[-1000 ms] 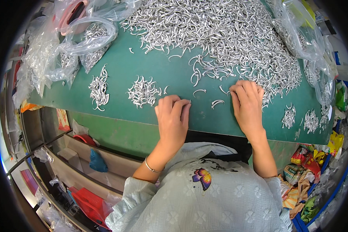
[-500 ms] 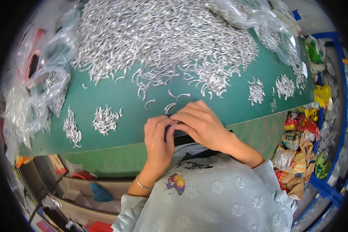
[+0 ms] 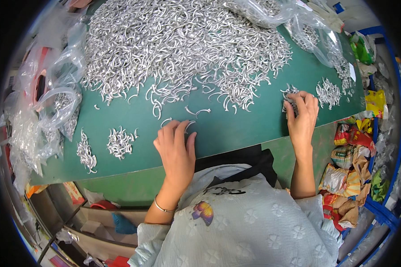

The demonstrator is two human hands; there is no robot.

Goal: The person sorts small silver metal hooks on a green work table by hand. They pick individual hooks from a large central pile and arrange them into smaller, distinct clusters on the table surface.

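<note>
A big heap of small curved silver metal pieces (image 3: 173,49) covers the far part of the green table (image 3: 236,133). My left hand (image 3: 176,149) is at the near middle edge, thumb apart from the fingers. Its fingertips are next to a few loose curved pieces (image 3: 198,111), one of them partly between thumb and forefinger on the table. Far to the right, my right hand (image 3: 304,120) reaches over a small pile of the same pieces (image 3: 290,94) and partly covers it. Its fingers look apart, with nothing visibly gripped.
Two small piles (image 3: 120,142) (image 3: 85,152) lie at the near left, and another pile (image 3: 329,94) at the right. Clear plastic bags (image 3: 60,102) crowd the left edge; another bag (image 3: 316,40) holds pieces at the far right. A blue rack (image 3: 383,209) stands beside colourful packets (image 3: 341,178).
My hands were together at the near edge, fingertips pinched. They have parted: my right hand moved right to the small pile, while the left opened and stayed near the middle.
</note>
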